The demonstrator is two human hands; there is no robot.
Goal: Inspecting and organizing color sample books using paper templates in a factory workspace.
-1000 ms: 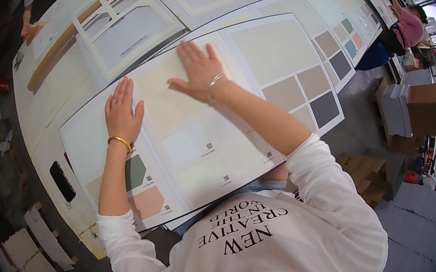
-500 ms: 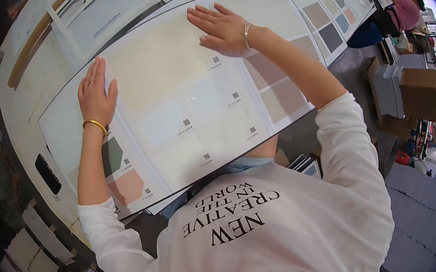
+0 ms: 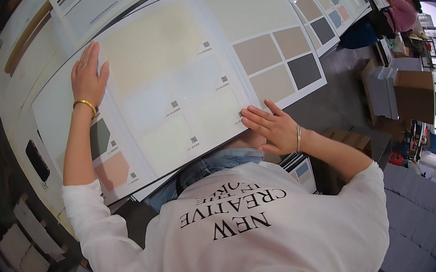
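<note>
A large fold-out colour sample board (image 3: 150, 73) lies spread on the table, its panels bearing cream, off-white, beige, taupe, dark grey, green and salmon swatches. My left hand (image 3: 88, 78) rests flat on the left panel near the fold, fingers together and stretched out toward the far edge. By the near edge of the board, at the lower end of the right fold, is my right hand (image 3: 271, 126), fingers extended and thumb apart. Its fingertips are over the board's rim; the palm is beyond it. Neither hand grasps anything.
A black phone (image 3: 38, 159) lies on the table (image 3: 14, 117) at the left. Further boards with swatches (image 3: 318, 20) lie at the far right. A person in pink (image 3: 406, 12) works there. Cardboard boxes (image 3: 414, 93) stand on the floor at right.
My right hand has come from the board's far edge down to its near edge, uncovering the right panel. My left hand stays flat on the left panel. The view has shifted slightly.
</note>
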